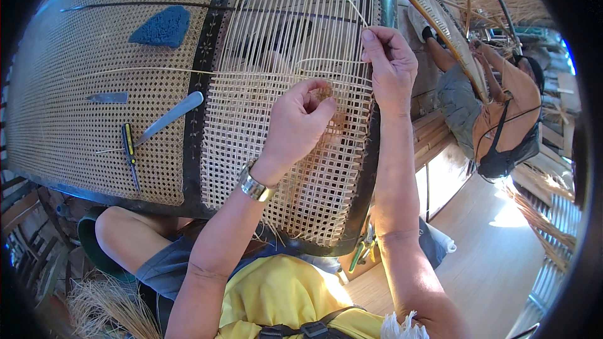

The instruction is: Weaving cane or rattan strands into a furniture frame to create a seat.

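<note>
A cane seat panel [282, 144] in a dark frame lies before me, its near part woven into a square mesh and its far part bare parallel strands [270, 19]. My right hand [389, 56], at the frame's right edge, pinches a thin cane strand [350, 3] that sticks up past the fingertips. From beside that hand a loose strand [330, 60] loops left over the weave. My left hand [301, 116] is low over the mesh, thumb and fingers curled together; whatever they may hold cannot be made out. A metal watch [254, 183] circles my left wrist.
On the finished cane panel [56, 113] at left lie a blue cloth [162, 27], a flat metal strip [169, 117], a short blade [108, 97] and a yellow-black tool [129, 141]. Pliers [363, 248] sit by the near right frame edge. Another person [496, 113] works at right.
</note>
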`<control>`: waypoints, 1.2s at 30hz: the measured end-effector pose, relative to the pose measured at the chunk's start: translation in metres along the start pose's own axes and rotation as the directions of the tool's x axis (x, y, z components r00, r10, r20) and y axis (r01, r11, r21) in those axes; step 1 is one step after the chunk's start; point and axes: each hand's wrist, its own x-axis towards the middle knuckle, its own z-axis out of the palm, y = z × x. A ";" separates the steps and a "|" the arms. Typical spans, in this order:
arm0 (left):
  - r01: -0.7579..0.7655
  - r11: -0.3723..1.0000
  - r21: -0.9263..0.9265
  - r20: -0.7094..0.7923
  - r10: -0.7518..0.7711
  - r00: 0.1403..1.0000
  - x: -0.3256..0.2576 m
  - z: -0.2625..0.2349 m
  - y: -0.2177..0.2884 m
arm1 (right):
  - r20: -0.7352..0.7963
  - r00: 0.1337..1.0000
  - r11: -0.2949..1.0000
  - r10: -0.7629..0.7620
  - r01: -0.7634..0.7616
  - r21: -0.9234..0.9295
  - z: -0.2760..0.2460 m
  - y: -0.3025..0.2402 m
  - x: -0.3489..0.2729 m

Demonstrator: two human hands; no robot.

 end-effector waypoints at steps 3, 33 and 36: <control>0.122 0.936 -0.330 0.100 -0.094 0.990 0.011 -0.002 -0.001 | 0.001 1.000 1.000 -0.012 0.012 -0.010 0.002 -0.001 0.001; 0.264 0.860 -0.436 0.235 -0.174 0.956 0.011 -0.002 0.027 | 0.021 0.999 0.998 -0.031 0.030 0.054 -0.002 -0.004 0.000; 0.280 0.864 -0.419 0.268 -0.177 0.947 0.011 0.001 0.031 | 0.016 0.999 0.998 -0.034 0.033 0.047 -0.003 -0.001 0.000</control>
